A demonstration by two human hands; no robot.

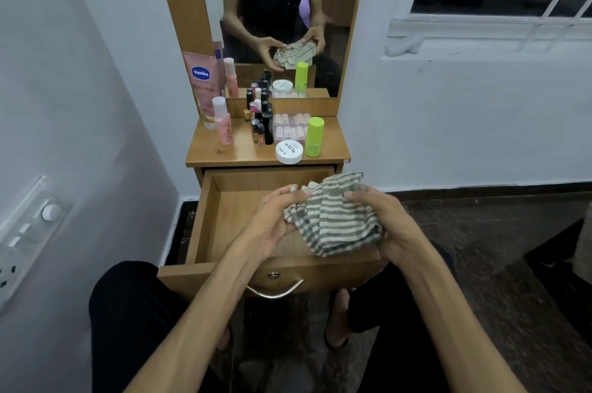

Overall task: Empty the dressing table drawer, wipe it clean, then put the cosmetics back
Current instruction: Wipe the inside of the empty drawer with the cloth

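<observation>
We held the striped cloth (pixel 333 219) bunched between both hands, left hand (pixel 275 219) and right hand (pixel 381 223) each gripping an end, directly above the open drawer (pixel 230 210), whose bare floor lay below; the cosmetics (pixel 266 130) stood on the tabletop beyond

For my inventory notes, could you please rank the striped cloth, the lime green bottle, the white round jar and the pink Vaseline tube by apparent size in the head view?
1. Grey-and-white striped cloth, though nearest the camera.
2. Pink Vaseline tube.
3. Lime green bottle.
4. White round jar; its area looks close to the bottle's, so that order is unsure.
</observation>
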